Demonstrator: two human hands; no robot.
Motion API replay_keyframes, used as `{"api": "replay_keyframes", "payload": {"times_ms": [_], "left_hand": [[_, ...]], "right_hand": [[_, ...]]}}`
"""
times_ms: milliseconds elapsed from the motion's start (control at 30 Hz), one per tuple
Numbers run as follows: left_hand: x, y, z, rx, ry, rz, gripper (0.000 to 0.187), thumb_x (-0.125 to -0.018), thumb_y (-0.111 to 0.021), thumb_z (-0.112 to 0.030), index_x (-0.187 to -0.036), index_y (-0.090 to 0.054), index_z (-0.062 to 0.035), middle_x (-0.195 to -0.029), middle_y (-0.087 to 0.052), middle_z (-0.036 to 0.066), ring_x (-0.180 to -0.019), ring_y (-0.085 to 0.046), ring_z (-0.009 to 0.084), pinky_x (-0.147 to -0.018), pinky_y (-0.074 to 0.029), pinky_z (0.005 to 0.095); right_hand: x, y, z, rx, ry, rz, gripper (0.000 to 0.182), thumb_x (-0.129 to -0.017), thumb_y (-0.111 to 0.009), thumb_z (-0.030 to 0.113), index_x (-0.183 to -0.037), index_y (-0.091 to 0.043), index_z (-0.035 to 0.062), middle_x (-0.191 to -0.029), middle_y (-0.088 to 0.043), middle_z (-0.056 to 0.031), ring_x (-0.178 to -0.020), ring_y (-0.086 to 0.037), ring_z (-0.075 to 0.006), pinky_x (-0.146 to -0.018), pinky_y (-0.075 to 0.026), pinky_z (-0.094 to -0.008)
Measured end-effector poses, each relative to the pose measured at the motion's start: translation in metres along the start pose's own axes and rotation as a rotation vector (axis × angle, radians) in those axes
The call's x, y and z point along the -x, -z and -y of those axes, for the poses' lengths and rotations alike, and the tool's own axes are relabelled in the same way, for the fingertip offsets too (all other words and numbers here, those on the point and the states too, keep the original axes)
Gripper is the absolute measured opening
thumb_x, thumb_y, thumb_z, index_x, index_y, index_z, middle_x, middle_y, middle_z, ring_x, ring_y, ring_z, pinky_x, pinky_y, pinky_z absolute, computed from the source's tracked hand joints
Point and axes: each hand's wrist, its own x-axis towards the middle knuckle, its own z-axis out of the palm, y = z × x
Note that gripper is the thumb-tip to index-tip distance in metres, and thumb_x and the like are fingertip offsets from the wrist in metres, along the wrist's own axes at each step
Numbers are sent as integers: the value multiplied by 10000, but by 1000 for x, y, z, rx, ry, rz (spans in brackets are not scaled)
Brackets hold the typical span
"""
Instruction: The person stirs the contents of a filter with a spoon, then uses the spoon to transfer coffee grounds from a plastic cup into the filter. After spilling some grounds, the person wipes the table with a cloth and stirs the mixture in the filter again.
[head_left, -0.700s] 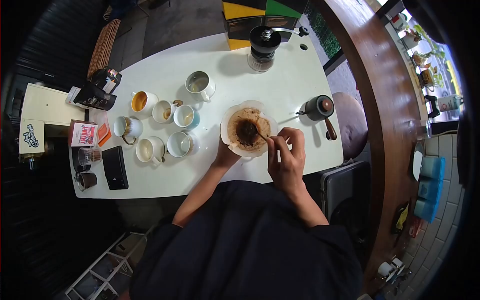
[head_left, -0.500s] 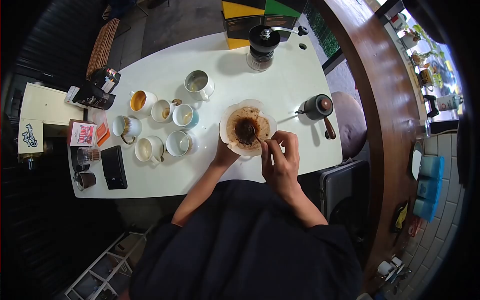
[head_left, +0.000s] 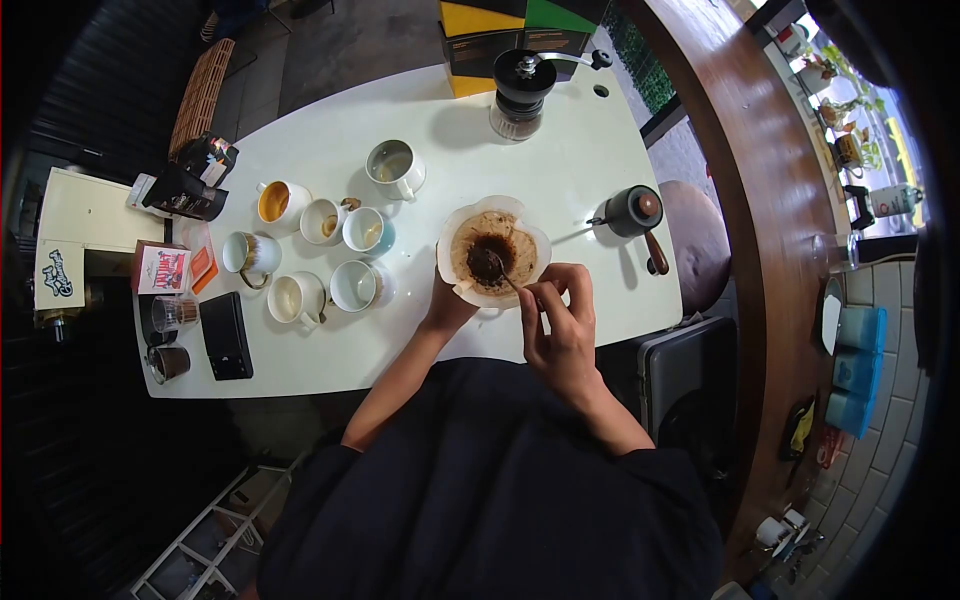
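A coffee dripper (head_left: 540,228) lined with a stained paper filter (head_left: 468,243) stands in front of me, dark wet coffee grounds (head_left: 487,258) at its bottom. My left hand (head_left: 449,302) is closed around the dripper's lower left side, its fingers partly hidden beneath the rim. Over the near right rim, my right hand (head_left: 562,320) pinches the thin handle of a spoon (head_left: 508,281). The spoon's lower end dips into the grounds.
Several cups (head_left: 354,285) stand left of the dripper, with a metal mug (head_left: 395,168) behind. A hand grinder (head_left: 522,95) is at the back, a gooseneck kettle (head_left: 632,212) at right. A black scale (head_left: 227,335) lies near the left edge, beside two glasses (head_left: 168,362).
The spoon has shifted slightly within the grounds, with my right hand moving only a little. My left hand stays on the dripper. The whole view has shifted slightly.
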Motion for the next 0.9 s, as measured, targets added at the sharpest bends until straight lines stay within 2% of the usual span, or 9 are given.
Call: {"api": "replay_keyframes", "payload": {"times_ms": [100, 200, 267, 500, 600, 667, 733, 767, 900], "left_hand": [[1, 2, -1, -2, 25, 7, 660, -718, -877, -110, -1272, -535, -5, -1183, -635, 126, -1084, -639, 247, -936, -524, 370], [0, 3, -3, -144, -85, 43, 667, -715, -879, -114, -1274, -533, -3, -1182, -633, 130, -1078, -640, 248, -928, -526, 373], [0, 2, -2, 7, 8, 9, 666, -712, -882, -118, -1268, -535, -2, -1187, -631, 131, -1072, -640, 252, -920, -526, 378], [-6, 2, -7, -83, -67, 4, 652, -715, -880, -120, -1257, -536, -5, -1175, -629, 126, -1068, -637, 256, -923, -523, 382], [-5, 0, 4, 28, -28, 21, 698, -724, -880, -132, -1295, -500, -7, -1199, -614, 126, -1083, -630, 259, -935, -519, 382], [0, 0, 8, -75, -24, 6, 773, -728, -885, -143, -1343, -439, -4, -1251, -580, 137, -1121, -612, 261, -961, -508, 378], [1, -2, 14, -31, -18, 7, 812, -727, -888, -148, -1364, -407, -3, -1268, -565, 142, -1139, -602, 262, -976, -500, 381], [1, -2, 17, 13, -10, 9, 850, -726, -891, -152, -1385, -375, -1, -1285, -550, 147, -1156, -592, 264, -991, -492, 383], [3, -1, 21, -69, 1, 16, 870, -722, -896, -156, -1391, -363, 4, -1298, -535, 150, -1190, -571, 266, -1021, -471, 390]], "right_hand": [[1, 4, -1, -15, -2, -11, 79, -854, -686, -28, -879, -611, -32, -968, -522, -140, -810, -519, -280, -711, -451, -387], [1, 9, -1, -56, -43, -20, 74, -854, -680, -41, -882, -611, -41, -960, -514, -139, -796, -508, -267, -711, -445, -375], [1, 9, -2, -96, -78, -24, 56, -866, -669, -40, -879, -614, -41, -956, -508, -140, -794, -510, -263, -710, -443, -367], [-10, 12, -23, -219, -218, -107, 140, -949, -622, 50, -852, -592, -47, -948, -503, -132, -796, -537, -236, -708, -456, -344], [-16, 16, -21, -164, -160, -133, 160, -955, -620, 58, -837, -589, -45, -964, -500, -134, -792, -533, -231, -720, -462, -348], [-15, 18, -22, -167, -157, -121, 117, -927, -647, 38, -849, -602, -37, -974, -492, -135, -802, -522, -238, -724, -464, -348], [-15, 20, -23, -71, -41, -52, 78, -871, -694, 4, -881, -622, -22, -969, -485, -131, -824, -516, -247, -712, -464, -347], [-16, 23, -21, -18, 22, -24, 129, -810, -730, -25, -899, -638, -5, -973, -480, -124, -841, -512, -254, -708, -465, -353], [-14, 24, -18, 29, 83, 30, 160, -776, -746, -24, -893, -642, 8, -989, -481, -122, -847, -513, -252, -732, -475, -374]]}}
